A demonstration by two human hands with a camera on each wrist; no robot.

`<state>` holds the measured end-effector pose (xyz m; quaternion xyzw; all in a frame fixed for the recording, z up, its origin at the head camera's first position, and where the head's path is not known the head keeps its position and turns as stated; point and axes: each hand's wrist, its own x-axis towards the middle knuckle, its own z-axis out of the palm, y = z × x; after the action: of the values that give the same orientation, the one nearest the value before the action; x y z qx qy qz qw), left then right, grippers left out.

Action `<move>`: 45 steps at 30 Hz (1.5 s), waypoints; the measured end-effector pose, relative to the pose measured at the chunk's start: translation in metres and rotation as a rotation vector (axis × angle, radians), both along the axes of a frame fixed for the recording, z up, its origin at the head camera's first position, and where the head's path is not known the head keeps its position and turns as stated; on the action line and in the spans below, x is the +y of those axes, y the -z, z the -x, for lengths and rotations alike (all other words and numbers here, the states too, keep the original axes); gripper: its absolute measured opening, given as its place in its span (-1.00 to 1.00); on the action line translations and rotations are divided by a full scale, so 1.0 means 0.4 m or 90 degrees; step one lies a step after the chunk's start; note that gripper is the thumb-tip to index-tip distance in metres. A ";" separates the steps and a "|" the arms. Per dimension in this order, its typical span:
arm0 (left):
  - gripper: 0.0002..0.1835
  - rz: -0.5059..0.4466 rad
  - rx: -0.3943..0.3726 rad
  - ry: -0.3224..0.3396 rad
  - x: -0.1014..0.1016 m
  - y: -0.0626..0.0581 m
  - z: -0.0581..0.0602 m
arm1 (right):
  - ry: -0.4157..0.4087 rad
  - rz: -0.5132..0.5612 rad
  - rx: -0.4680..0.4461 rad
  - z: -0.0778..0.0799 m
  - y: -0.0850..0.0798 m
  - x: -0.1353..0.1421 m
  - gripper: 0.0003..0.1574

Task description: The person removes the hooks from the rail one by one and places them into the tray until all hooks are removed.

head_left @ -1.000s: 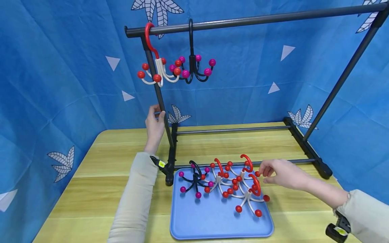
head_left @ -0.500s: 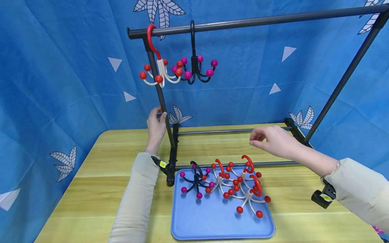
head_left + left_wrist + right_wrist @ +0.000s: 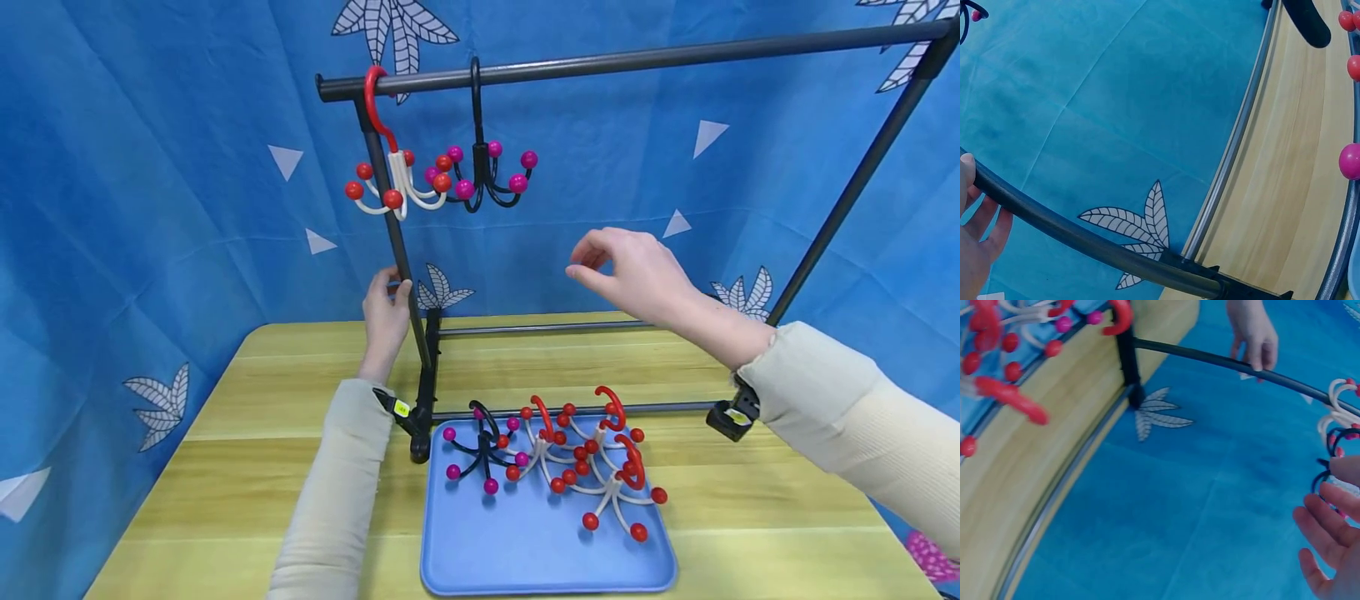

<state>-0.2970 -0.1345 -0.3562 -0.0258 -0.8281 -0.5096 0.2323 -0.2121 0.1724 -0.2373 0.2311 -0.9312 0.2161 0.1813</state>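
My left hand [image 3: 385,321] grips the rack's left post [image 3: 401,246], its thumb and fingers round it; the left wrist view shows the fingers against the dark post [image 3: 1085,237]. My right hand [image 3: 637,275] is raised in the air over the rack's base, fingers loosely bent with nothing between them. From the top bar [image 3: 637,62] hang two claw hangers: a white one [image 3: 398,179] with a red hook and red balls at the left end, and a black one [image 3: 480,167] with pink balls beside it. In the right wrist view, my right-hand fingers [image 3: 1325,531] overlap the black hanger.
A blue tray [image 3: 525,558] on the wooden table [image 3: 225,492] holds a black claw hanger [image 3: 483,450] and three white ones with red hooks, bunched toward its far right side. The rack's lower bar [image 3: 675,407] runs just behind the tray. A blue curtain [image 3: 187,167] hangs behind.
My right hand has risen from beside the tray's hangers, moving up and to the left, with nothing in it. The left hand stays on the post.
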 end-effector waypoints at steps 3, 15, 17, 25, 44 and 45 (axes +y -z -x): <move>-0.62 -0.002 0.000 -0.004 0.004 0.002 0.001 | 0.000 0.028 0.029 0.015 -0.024 -0.021 -0.71; -0.62 0.010 0.003 -0.007 0.000 0.003 0.004 | 0.040 0.123 0.039 0.068 -0.109 -0.115 -0.52; -0.62 0.009 0.001 -0.007 -0.002 0.001 0.003 | 0.043 0.139 0.046 0.077 -0.125 -0.132 -0.51; -0.59 0.013 -0.006 -0.002 -0.006 -0.002 0.001 | 0.074 0.189 0.071 0.115 -0.182 -0.196 -0.48; -0.59 0.010 -0.004 0.009 -0.006 0.001 0.004 | 0.092 0.309 0.005 0.175 -0.255 -0.273 -0.52; -0.59 0.012 -0.004 0.009 -0.006 0.001 0.005 | 0.090 0.312 0.002 0.176 -0.257 -0.272 -0.54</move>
<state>-0.2988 -0.1368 -0.3568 -0.0323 -0.8335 -0.5032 0.2258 -0.2825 0.0635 -0.1344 0.1148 -0.8644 0.4220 0.2481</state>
